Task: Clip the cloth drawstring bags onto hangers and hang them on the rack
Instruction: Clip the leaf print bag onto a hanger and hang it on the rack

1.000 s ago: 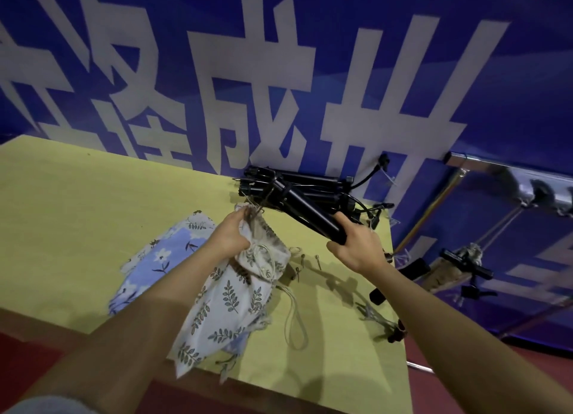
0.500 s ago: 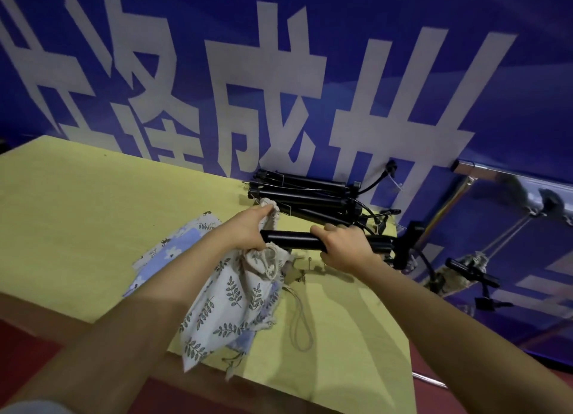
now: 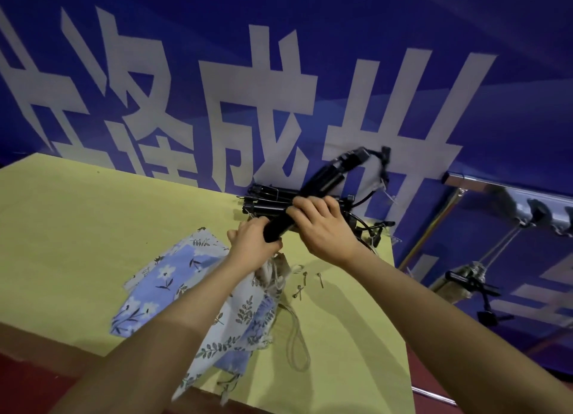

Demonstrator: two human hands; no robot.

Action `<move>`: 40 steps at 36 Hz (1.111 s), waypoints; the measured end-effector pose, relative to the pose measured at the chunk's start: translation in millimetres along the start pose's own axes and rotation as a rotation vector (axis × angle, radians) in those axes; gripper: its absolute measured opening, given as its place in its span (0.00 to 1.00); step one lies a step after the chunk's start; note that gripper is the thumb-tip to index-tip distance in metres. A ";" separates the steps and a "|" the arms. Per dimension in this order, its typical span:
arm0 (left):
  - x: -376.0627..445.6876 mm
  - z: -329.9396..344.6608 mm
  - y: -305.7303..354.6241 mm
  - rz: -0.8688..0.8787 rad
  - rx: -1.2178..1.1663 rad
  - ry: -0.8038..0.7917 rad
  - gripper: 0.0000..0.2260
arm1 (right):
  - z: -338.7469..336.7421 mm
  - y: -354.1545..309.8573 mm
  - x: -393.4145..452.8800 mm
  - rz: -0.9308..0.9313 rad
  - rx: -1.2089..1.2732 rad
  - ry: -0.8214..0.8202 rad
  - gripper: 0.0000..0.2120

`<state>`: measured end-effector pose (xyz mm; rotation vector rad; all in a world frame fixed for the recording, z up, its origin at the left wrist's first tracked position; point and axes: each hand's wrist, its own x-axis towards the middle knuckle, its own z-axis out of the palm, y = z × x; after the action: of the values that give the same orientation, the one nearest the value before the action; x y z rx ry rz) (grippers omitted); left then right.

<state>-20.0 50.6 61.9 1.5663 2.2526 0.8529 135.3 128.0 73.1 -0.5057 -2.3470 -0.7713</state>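
Both hands meet over the far right part of the yellow table (image 3: 77, 227). Right hand (image 3: 322, 227) has its fingers curled over the middle of a black hanger (image 3: 325, 181), which is tilted, its far end raised toward the blue banner (image 3: 403, 57) and blurred. Left hand (image 3: 252, 243) wraps the hanger's near, lower end; the same hand also pinches the gathered top of a leaf-print bag (image 3: 245, 317). Whether a clip has closed on the cloth cannot be told; the fingers hide that spot.

The leaf-print bag hangs from the left hand and drapes down across the left forearm toward the table's near edge, its cord (image 3: 296, 345) looping loose on the tabletop. Under and left of it lies a blue flowered bag (image 3: 161, 277), flat on the table.

A pile of black hangers (image 3: 266, 201) sits at the table's far edge, just behind the hands. A few small metal pins (image 3: 305, 278) lie on the table just right of the bag's top.

Off the table's right side stands a metal rack (image 3: 502, 193), with a bag already hung from it (image 3: 465, 277), low and dim.
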 end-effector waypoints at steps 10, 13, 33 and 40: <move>0.2 -13.2 -4.5 -0.135 -0.304 0.106 0.10 | 18.5 -32.1 -14.4 0.553 0.661 -0.696 0.19; -2.1 -20.2 -4.2 -0.112 -0.351 0.121 0.11 | 24.2 -42.0 -4.2 0.734 0.856 -0.814 0.23; 6.8 -24.9 -24.8 -0.044 -0.160 0.258 0.15 | -2.1 -34.1 42.5 0.792 0.946 -0.247 0.14; 6.6 -21.7 -18.5 -0.030 -0.106 0.211 0.13 | -13.9 -37.8 69.3 0.858 1.132 -0.155 0.17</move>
<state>-47.9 45.3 68.6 1.4527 2.3215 1.1572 70.3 101.7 112.1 -0.9067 -1.9587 0.9529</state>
